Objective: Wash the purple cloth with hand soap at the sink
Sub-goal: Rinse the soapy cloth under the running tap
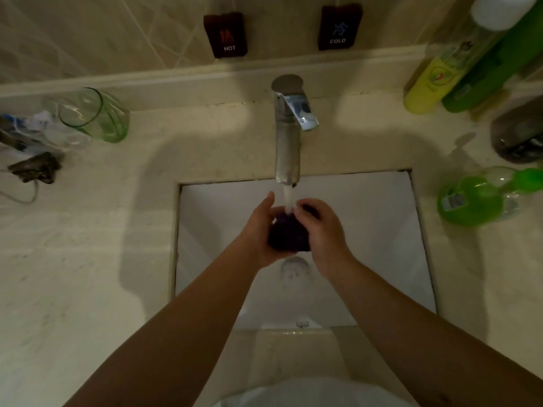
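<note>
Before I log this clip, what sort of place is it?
Most likely a home bathroom: a white sink set into a counter, a running faucet beneath HOT and COLD wall tags, and green soap bottles on the counter.

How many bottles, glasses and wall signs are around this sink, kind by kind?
Bottles: 3, a yellow bottle, a tall green bottle and a green soap bottle lying on the counter.
Glasses: 1, a green glass.
Wall signs: 2, HOT and COLD.
Total: 6.
</note>
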